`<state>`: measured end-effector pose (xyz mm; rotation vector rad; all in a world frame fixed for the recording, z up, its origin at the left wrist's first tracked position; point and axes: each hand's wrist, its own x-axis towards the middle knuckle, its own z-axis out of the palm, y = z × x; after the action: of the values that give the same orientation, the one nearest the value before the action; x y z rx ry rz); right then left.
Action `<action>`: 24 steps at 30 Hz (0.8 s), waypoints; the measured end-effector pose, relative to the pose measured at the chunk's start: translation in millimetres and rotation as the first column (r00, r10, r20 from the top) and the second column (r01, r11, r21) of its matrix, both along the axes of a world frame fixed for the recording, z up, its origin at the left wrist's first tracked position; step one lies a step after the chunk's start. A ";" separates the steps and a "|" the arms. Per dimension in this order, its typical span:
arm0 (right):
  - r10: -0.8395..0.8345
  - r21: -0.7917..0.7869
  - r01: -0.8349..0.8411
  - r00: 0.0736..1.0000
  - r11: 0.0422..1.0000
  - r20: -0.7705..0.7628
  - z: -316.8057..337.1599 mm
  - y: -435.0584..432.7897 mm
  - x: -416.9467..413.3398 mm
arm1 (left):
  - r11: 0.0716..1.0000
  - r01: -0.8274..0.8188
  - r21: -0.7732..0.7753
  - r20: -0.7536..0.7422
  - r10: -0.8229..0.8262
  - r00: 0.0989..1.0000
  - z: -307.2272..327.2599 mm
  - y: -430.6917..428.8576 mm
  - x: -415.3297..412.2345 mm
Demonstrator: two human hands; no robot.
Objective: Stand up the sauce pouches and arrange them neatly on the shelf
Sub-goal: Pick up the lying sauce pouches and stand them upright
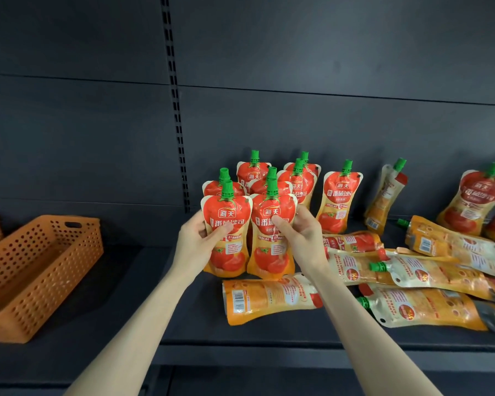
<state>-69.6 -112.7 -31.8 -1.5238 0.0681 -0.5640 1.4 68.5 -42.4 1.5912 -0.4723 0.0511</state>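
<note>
Head view: the left hand (pixel 200 238) grips the left front pouch (pixel 229 260) at its waist, thumb across the label and fingers behind. The right hand (pixel 300 235) holds the right front pouch (pixel 269 257) the same way. Both pouches are upright, side by side and touching, at the front of the standing group (pixel 297 181) on the shelf (pixel 132 310); whether their bases rest on the deck cannot be told. Judged step: seating this front pair. Recommend pressing each base flat, labels forward, caps in line with the rows behind, then releasing one hand at a time to check for lean. Obstruction: a flat pouch (pixel 269 297) lies just before the right pouch's base, under the right wrist. A heap of fallen pouches (pixel 420 281) crowds the right side. A lone pouch (pixel 339 201) stands beside the group; a leaning pouch (pixel 385 201) tilts near the back panel. An orange basket (pixel 40 270) sits well apart at left.
</note>
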 end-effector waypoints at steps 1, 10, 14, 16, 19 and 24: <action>-0.013 0.005 0.013 1.000 1.000 0.000 -1.5 -0.1 0.4 | 1.000 -0.013 0.004 -0.002 0.013 1.000 -0.9 -0.6 0.1; -0.027 -0.139 0.015 0.996 0.990 -0.083 -8.6 -9.7 -4.5 | 0.992 0.090 0.087 -0.060 -0.085 0.995 -11.3 4.4 0.7; -0.071 -0.239 0.037 0.989 0.970 -0.133 -14.4 -13.3 -4.8 | 0.993 0.077 0.088 -0.070 -0.071 0.995 -16.7 5.8 -1.8; -0.075 -0.278 0.033 0.988 0.960 -0.138 -11.8 -16.7 -4.9 | 0.993 0.067 0.097 -0.059 -0.061 0.996 -16.6 5.2 -1.9; -0.079 -0.330 0.021 0.984 0.944 -0.162 -8.5 -19.7 -6.2 | 0.995 0.051 0.090 -0.055 -0.047 0.997 -18.1 3.3 -4.2; -0.112 -0.360 0.040 0.977 0.932 -0.180 -6.2 -15.5 -10.7 | 0.995 -0.010 0.099 -0.042 0.014 0.999 -20.9 3.2 -7.2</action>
<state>-80.4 -128.3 -38.0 -1.9355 0.1885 -0.5023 -5.8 71.7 -63.3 1.6893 -0.4374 0.0027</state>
